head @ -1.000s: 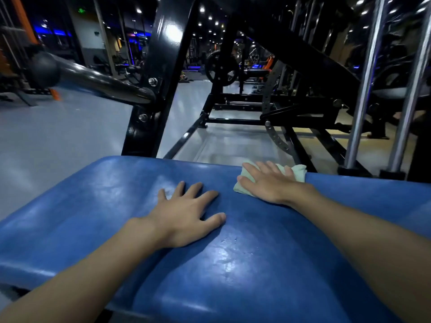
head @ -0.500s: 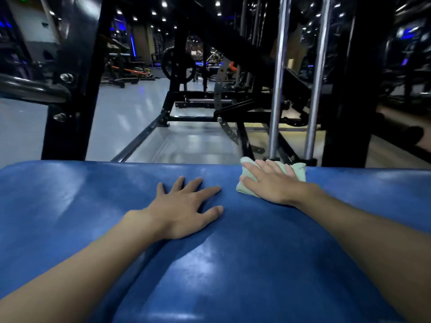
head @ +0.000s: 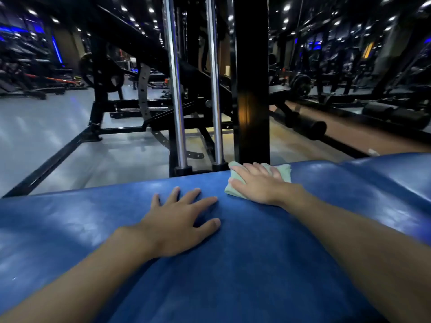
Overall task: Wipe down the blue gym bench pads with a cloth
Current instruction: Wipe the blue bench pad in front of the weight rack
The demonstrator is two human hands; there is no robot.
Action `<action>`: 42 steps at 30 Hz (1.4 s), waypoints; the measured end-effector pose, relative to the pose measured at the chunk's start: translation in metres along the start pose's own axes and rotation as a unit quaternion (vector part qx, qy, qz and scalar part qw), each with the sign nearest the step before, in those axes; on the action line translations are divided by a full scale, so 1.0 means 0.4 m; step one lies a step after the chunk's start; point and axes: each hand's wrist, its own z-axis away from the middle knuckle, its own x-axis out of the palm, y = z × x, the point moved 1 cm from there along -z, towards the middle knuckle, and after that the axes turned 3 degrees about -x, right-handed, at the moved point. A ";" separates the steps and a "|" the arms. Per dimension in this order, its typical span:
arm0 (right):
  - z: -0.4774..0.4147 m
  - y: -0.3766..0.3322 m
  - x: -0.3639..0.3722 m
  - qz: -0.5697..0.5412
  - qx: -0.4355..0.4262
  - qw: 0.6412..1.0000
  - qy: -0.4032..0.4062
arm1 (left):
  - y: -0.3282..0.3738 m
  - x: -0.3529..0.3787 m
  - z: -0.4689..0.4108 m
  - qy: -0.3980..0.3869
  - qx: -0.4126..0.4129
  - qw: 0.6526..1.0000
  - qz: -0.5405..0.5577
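The view has swung to the right in the last half second. The black post (head: 250,78) that stood off to the right now rises straight behind the cloth (head: 283,170), and the two chrome rods (head: 175,89) have slid over to the left of it. A second pad (head: 396,173) has come into sight at the right edge. The hands have not changed their pose.

The left hand (head: 179,220) lies palm down on the bench pad (head: 233,264), fingers straight and spread, holding nothing. The right hand (head: 258,183) presses flat on the cloth with straight fingers pointing away and to the left, not curled round it.

The cloth is a pale green folded pad at the far edge of the bench pad, mostly under the right hand. Its long side runs left to right along that edge, with the left end a little nearer the camera and a corner showing past the fingers on the right.

The bench pad is blue with a dull sheen, and it stretches left to right across the whole view. Beyond it lies a grey floor (head: 46,131) that turns tan on the right. The room is a dim gym with black machine frames (head: 102,94), rows of small ceiling lights and blue strip lights on the left.
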 end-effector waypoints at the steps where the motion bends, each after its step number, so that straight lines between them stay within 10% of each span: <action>1: -0.002 0.032 -0.004 0.005 0.011 1.000 0.001 | 0.025 0.000 -0.016 0.000 0.010 1.000 0.004; 19: 0.076 0.504 -0.052 -0.026 0.185 0.982 0.016 | 0.284 0.025 -0.169 -0.024 0.098 0.994 -0.037; 42: 0.213 0.427 -0.029 0.028 0.173 0.985 0.002 | 0.252 0.012 -0.134 -0.007 0.084 0.996 0.005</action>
